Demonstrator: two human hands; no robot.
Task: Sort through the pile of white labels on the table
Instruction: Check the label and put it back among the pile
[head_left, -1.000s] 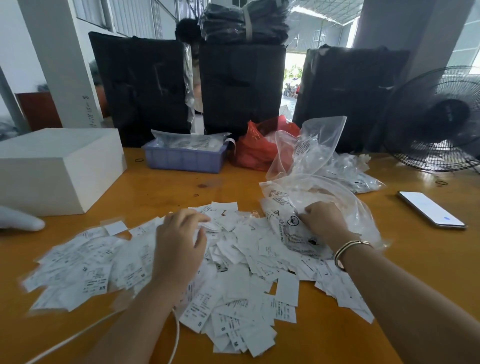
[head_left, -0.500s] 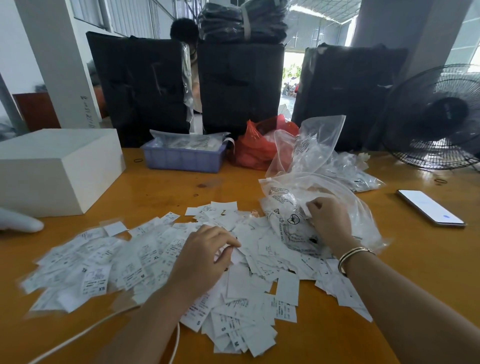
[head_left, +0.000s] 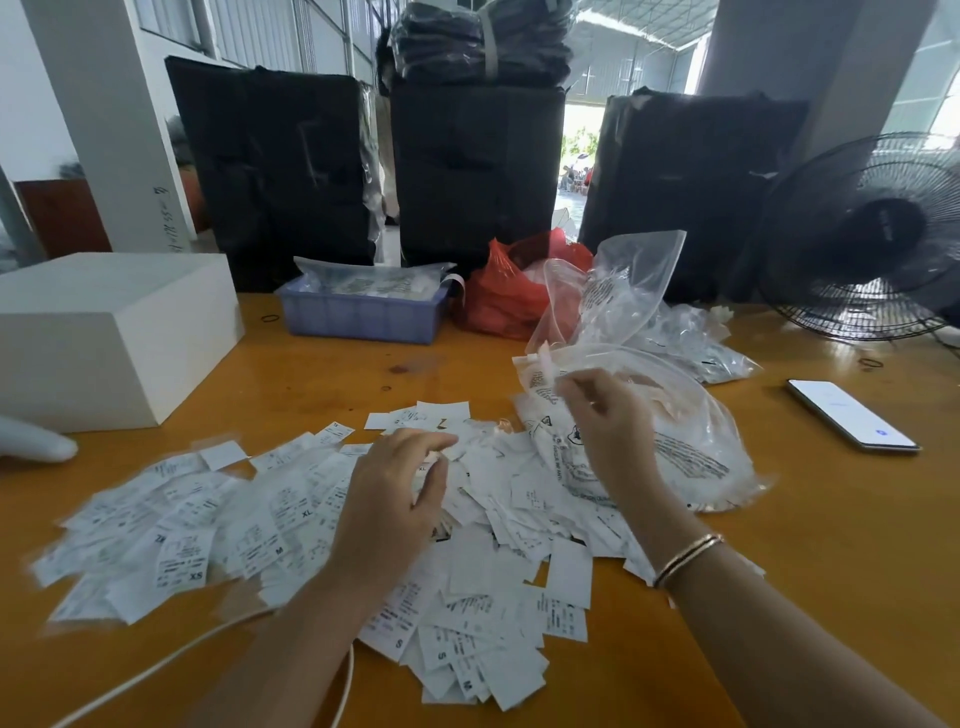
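On the desk (head_left: 322, 364), a big pile of white labels (head_left: 249, 525) lies spread out under two hands.

Over the pile, the left hand (head_left: 389, 499) hangs with its fingers loosely bent, and I cannot tell if it holds a label. Raised up, the right hand (head_left: 608, 415) pinches the edge of a clear plastic bag (head_left: 691, 447). A phone (head_left: 852, 421) lies off to the right.

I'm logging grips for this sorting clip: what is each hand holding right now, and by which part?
The right hand pinches the clear plastic bag at its upper left edge. The left hand hovers over the white labels, holding nothing visible.
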